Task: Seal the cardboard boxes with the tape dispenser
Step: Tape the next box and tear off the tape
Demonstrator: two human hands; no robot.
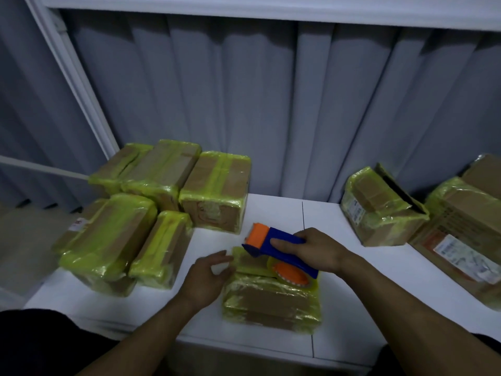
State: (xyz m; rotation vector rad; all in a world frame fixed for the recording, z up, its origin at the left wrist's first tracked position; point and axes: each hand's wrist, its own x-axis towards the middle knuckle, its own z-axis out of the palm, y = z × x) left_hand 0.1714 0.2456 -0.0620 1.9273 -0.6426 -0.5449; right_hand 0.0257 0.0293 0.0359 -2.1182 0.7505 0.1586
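A small cardboard box [271,302], wrapped in yellow-green tape, lies on the white table [352,294] in front of me. My right hand [317,251] grips the blue handle of the blue and orange tape dispenser [273,248], which rests on the box's far top edge with its tape roll at the right. My left hand [206,278] reaches in from the left, fingers loosely spread, its fingertips touching the box's upper left corner.
Several taped boxes [151,213] are stacked in a group at the left of the table. At the right stand a taped box with a raised flap [379,207] and a bigger labelled carton [461,234]. Grey curtains hang behind.
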